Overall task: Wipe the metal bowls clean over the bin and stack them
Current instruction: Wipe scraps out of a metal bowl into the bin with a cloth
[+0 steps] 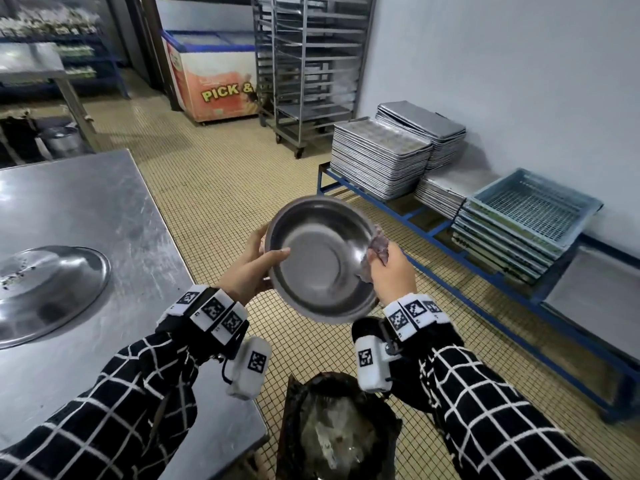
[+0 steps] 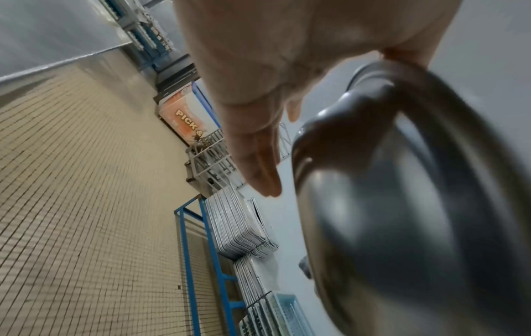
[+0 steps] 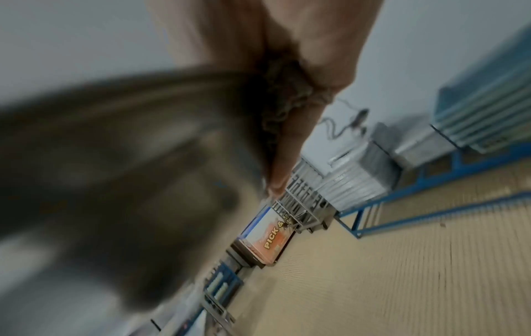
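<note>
A round metal bowl [image 1: 322,261] is held tilted toward me in the air, above and just beyond the bin [image 1: 336,427] lined with a black bag. My left hand [image 1: 266,252] pinches the bowl's left rim, thumb inside and fingers behind the outer wall [image 2: 388,204]. My right hand [image 1: 381,263] grips a crumpled greyish cloth [image 1: 375,247] and presses it on the bowl's right inner rim. In the right wrist view the cloth [image 3: 281,102] is bunched between the fingers beside the blurred bowl [image 3: 115,159]. The bowl's inside looks shiny.
A steel table [image 1: 86,209] stands at the left with a large round metal lid [image 1: 45,289] on it. At the right a low blue rack [image 1: 415,216] carries stacked baking trays [image 1: 381,161] and blue crates [image 1: 526,216]. A wheeled tray rack [image 1: 304,64] and a chest freezer [image 1: 214,74] stand behind.
</note>
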Action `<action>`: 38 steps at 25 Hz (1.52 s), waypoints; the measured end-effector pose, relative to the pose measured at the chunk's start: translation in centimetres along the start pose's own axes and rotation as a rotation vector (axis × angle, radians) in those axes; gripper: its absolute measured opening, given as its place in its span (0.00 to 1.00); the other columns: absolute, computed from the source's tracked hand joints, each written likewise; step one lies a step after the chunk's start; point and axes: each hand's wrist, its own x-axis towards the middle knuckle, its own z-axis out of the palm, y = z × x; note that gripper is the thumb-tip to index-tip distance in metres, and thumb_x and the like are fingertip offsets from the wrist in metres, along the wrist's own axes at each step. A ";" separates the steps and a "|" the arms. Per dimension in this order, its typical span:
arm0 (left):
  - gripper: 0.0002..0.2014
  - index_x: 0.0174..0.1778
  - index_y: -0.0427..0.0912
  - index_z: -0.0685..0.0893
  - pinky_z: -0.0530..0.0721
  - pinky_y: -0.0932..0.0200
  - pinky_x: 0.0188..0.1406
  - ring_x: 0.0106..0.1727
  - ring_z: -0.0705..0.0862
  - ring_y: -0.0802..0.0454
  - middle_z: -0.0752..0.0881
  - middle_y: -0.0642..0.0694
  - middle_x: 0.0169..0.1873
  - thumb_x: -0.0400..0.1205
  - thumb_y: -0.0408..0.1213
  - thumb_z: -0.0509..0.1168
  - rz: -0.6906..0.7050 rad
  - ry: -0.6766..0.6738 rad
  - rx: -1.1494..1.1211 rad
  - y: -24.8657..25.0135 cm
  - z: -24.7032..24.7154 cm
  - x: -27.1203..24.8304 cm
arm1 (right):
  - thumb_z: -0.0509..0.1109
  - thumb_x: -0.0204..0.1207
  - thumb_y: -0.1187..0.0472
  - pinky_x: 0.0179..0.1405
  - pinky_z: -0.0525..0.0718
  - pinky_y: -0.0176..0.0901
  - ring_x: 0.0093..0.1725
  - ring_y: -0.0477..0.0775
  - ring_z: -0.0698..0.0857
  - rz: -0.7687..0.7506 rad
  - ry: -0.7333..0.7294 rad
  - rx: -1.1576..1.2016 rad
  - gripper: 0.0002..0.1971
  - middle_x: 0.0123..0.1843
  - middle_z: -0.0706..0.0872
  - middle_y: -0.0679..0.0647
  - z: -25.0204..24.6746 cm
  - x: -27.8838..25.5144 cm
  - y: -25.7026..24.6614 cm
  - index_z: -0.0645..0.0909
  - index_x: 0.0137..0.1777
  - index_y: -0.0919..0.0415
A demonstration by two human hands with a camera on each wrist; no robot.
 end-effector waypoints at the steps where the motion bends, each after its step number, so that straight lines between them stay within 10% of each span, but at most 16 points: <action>1: 0.44 0.76 0.59 0.61 0.87 0.41 0.47 0.51 0.88 0.38 0.84 0.38 0.57 0.66 0.47 0.75 0.048 0.001 0.015 -0.1 0.4 -0.1 | 0.61 0.83 0.59 0.33 0.75 0.33 0.47 0.51 0.84 0.053 0.080 0.078 0.08 0.47 0.84 0.50 0.5 -0.3 0.0 0.76 0.57 0.62; 7: 0.15 0.64 0.42 0.74 0.84 0.52 0.55 0.51 0.87 0.45 0.86 0.38 0.52 0.83 0.39 0.62 0.011 0.170 0.106 -0.9 2.5 -0.9 | 0.54 0.86 0.53 0.42 0.79 0.42 0.46 0.49 0.82 0.149 0.009 0.274 0.12 0.47 0.82 0.48 3.4 -2.1 -1.3 0.73 0.58 0.59; 11: 0.22 0.74 0.54 0.66 0.82 0.44 0.59 0.56 0.84 0.41 0.84 0.38 0.56 0.83 0.46 0.57 0.059 0.326 0.051 -1.0 0.3 -0.5 | 0.53 0.86 0.52 0.37 0.74 0.32 0.48 0.48 0.79 0.076 -0.065 0.023 0.13 0.51 0.78 0.53 3.5 -2.2 0.3 0.74 0.53 0.60; 14: 0.32 0.74 0.66 0.63 0.75 0.32 0.66 0.63 0.81 0.36 0.82 0.39 0.62 0.74 0.71 0.52 0.018 0.295 0.212 -1.4 -0.4 -1.1 | 0.57 0.83 0.51 0.53 0.83 0.41 0.60 0.52 0.75 -0.112 -0.046 -0.103 0.12 0.61 0.71 0.54 4.7 -2.6 0.8 0.76 0.51 0.58; 17: 0.43 0.81 0.57 0.58 0.68 0.35 0.74 0.71 0.76 0.39 0.79 0.39 0.69 0.73 0.77 0.45 0.021 0.238 0.288 -1.1 0.0 -1.5 | 0.54 0.84 0.45 0.73 0.73 0.52 0.70 0.49 0.70 -0.310 -0.365 -0.124 0.20 0.70 0.71 0.49 6.7 -5.3 -0.5 0.76 0.66 0.56; 21: 0.42 0.77 0.58 0.67 0.70 0.40 0.74 0.72 0.75 0.46 0.78 0.47 0.71 0.69 0.76 0.56 0.055 0.241 0.184 0.1 -1.0 -1.0 | 0.38 0.82 0.35 0.79 0.57 0.42 0.77 0.46 0.67 -0.551 -0.713 -0.306 0.32 0.77 0.71 0.47 7.5 -8.2 0.6 0.63 0.79 0.49; 24: 0.34 0.75 0.53 0.70 0.79 0.37 0.64 0.61 0.82 0.39 0.84 0.43 0.60 0.76 0.66 0.59 -0.009 0.215 0.204 1.0 -1.3 -1.1 | 0.27 0.77 0.35 0.80 0.38 0.51 0.80 0.50 0.63 -0.577 -0.468 -0.870 0.40 0.76 0.73 0.48 6.0 -5.6 1.8 0.68 0.76 0.51; 27: 0.20 0.74 0.52 0.70 0.83 0.43 0.57 0.55 0.84 0.42 0.85 0.47 0.52 0.87 0.51 0.52 0.027 0.237 0.305 1.0 -0.4 -1.0 | 0.20 0.71 0.35 0.79 0.31 0.55 0.83 0.51 0.52 -0.484 -0.440 -0.953 0.47 0.81 0.65 0.50 5.6 -4.1 1.4 0.63 0.80 0.54; 31: 0.25 0.71 0.59 0.71 0.77 0.38 0.65 0.60 0.81 0.44 0.84 0.48 0.57 0.77 0.58 0.52 0.055 0.235 0.374 1.4 -0.3 -0.4 | 0.35 0.80 0.34 0.81 0.53 0.47 0.81 0.47 0.59 -0.432 -0.649 -0.336 0.34 0.80 0.66 0.46 7.1 -7.3 0.1 0.61 0.81 0.47; 34: 0.23 0.69 0.62 0.73 0.80 0.39 0.61 0.58 0.83 0.45 0.86 0.50 0.55 0.77 0.57 0.55 0.066 0.152 0.396 1.8 -0.5 -0.4 | 0.37 0.83 0.38 0.81 0.57 0.50 0.80 0.48 0.61 -0.483 -0.616 -0.541 0.29 0.79 0.68 0.45 5.9 -6.5 1.4 0.62 0.79 0.44; 38: 0.11 0.64 0.54 0.74 0.84 0.56 0.36 0.41 0.87 0.48 0.85 0.48 0.40 0.87 0.42 0.53 -0.039 0.104 0.426 1.5 -0.1 -1.3 | 0.31 0.80 0.38 0.81 0.41 0.61 0.82 0.51 0.32 -0.547 -0.406 -1.074 0.33 0.84 0.38 0.46 2.9 -1.7 3.2 0.43 0.83 0.48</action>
